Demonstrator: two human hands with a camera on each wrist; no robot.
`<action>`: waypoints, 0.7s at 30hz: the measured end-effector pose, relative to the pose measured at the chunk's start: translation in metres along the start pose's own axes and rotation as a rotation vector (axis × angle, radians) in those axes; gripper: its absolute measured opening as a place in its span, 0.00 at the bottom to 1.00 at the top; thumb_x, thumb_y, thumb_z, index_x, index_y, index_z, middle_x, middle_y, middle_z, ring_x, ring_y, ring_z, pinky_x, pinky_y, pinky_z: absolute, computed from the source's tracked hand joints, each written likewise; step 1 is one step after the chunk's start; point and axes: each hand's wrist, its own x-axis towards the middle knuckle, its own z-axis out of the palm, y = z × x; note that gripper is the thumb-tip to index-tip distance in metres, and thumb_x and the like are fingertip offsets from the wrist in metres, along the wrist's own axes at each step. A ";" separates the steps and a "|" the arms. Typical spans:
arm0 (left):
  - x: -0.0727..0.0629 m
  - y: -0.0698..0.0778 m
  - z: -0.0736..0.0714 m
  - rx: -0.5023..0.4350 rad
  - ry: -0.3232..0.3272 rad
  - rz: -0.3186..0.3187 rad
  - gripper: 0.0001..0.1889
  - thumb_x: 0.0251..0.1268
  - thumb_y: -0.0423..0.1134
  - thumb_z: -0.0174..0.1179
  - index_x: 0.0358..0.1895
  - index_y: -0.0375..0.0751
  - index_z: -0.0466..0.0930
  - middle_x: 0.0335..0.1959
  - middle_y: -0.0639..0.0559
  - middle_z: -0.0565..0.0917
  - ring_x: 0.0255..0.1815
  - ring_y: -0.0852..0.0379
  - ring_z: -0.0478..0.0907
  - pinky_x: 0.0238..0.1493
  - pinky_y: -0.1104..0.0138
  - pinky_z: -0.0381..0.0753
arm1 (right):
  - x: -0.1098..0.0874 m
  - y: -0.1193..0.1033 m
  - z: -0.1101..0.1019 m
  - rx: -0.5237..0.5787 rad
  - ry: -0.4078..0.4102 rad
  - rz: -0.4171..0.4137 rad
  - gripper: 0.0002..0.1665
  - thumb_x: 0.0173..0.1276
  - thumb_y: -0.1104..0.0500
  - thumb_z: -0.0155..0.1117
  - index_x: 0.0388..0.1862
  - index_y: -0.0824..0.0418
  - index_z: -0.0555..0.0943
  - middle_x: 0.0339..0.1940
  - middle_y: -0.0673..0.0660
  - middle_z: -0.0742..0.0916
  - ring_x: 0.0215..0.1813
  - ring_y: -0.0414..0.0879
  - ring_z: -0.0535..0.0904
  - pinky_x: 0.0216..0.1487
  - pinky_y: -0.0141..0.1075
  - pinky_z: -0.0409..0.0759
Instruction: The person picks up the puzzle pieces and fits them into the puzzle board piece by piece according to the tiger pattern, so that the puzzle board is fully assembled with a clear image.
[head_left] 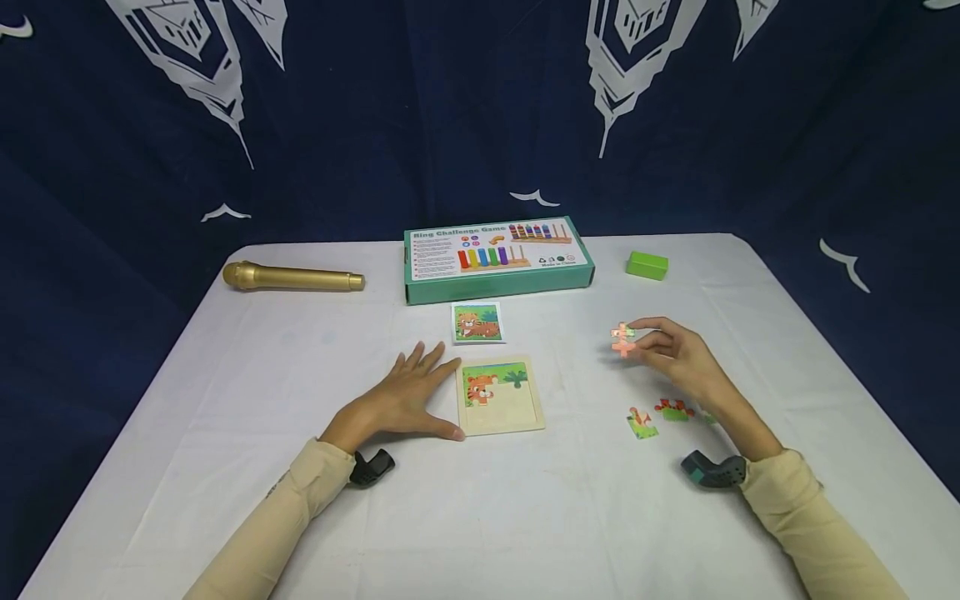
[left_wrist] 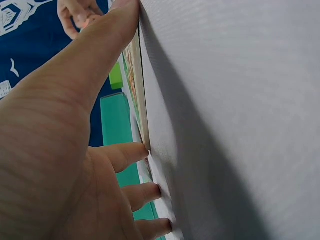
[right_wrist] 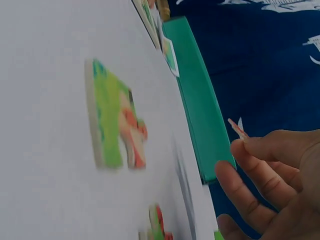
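Observation:
My left hand (head_left: pixel 412 393) rests on the table with fingers spread, thumb and index fingertip at the left edge of a wooden puzzle board (head_left: pixel 510 414). Part of a tiger picture fills the board's upper and left area; its lower right shows bare wood. My right hand (head_left: pixel 678 354) pinches a pink and green puzzle piece (head_left: pixel 622 342) between thumb and index finger, held up above the table to the right of the board. In the right wrist view the held piece (right_wrist: pixel 238 130) shows nearly edge-on. Below that hand lie loose puzzle pieces (head_left: pixel 642 423), green and orange.
A tiger picture card (head_left: pixel 477 323) lies behind the board. Farther back are a green game box (head_left: pixel 498 260), a gold microphone (head_left: pixel 294 277) at the left and a green block (head_left: pixel 647 266) at the right. A dark blue curtain hangs behind the white-covered table.

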 end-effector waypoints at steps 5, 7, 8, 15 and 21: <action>0.000 0.000 0.000 -0.004 -0.005 -0.002 0.60 0.40 0.72 0.67 0.77 0.47 0.50 0.78 0.42 0.41 0.77 0.39 0.30 0.73 0.43 0.34 | 0.006 -0.007 0.015 0.040 -0.047 -0.018 0.22 0.69 0.64 0.60 0.61 0.64 0.72 0.38 0.61 0.84 0.44 0.42 0.83 0.40 0.27 0.76; 0.000 0.001 0.000 -0.005 -0.008 -0.003 0.60 0.41 0.72 0.67 0.77 0.47 0.50 0.78 0.42 0.41 0.77 0.39 0.30 0.73 0.43 0.34 | 0.009 -0.010 0.021 0.074 -0.066 -0.030 0.22 0.68 0.66 0.59 0.61 0.65 0.72 0.38 0.63 0.84 0.43 0.46 0.83 0.40 0.28 0.77; 0.000 0.001 0.000 -0.005 -0.007 -0.003 0.60 0.41 0.72 0.67 0.77 0.47 0.50 0.78 0.42 0.41 0.77 0.39 0.30 0.73 0.43 0.34 | 0.010 -0.011 0.025 0.093 -0.076 -0.037 0.22 0.68 0.67 0.59 0.61 0.66 0.71 0.38 0.63 0.83 0.42 0.48 0.83 0.39 0.28 0.77; 0.000 0.001 0.001 -0.004 -0.002 -0.005 0.60 0.40 0.71 0.67 0.76 0.47 0.51 0.78 0.42 0.42 0.77 0.38 0.30 0.73 0.43 0.34 | 0.020 -0.019 0.046 0.160 -0.137 -0.074 0.23 0.66 0.72 0.58 0.61 0.66 0.71 0.38 0.65 0.83 0.40 0.54 0.81 0.38 0.29 0.78; 0.000 0.001 0.001 -0.006 0.000 -0.002 0.60 0.40 0.71 0.68 0.76 0.47 0.51 0.78 0.42 0.41 0.77 0.38 0.30 0.73 0.43 0.34 | 0.025 -0.028 0.065 0.162 -0.195 -0.069 0.24 0.64 0.73 0.58 0.59 0.66 0.72 0.38 0.64 0.83 0.38 0.51 0.79 0.37 0.29 0.78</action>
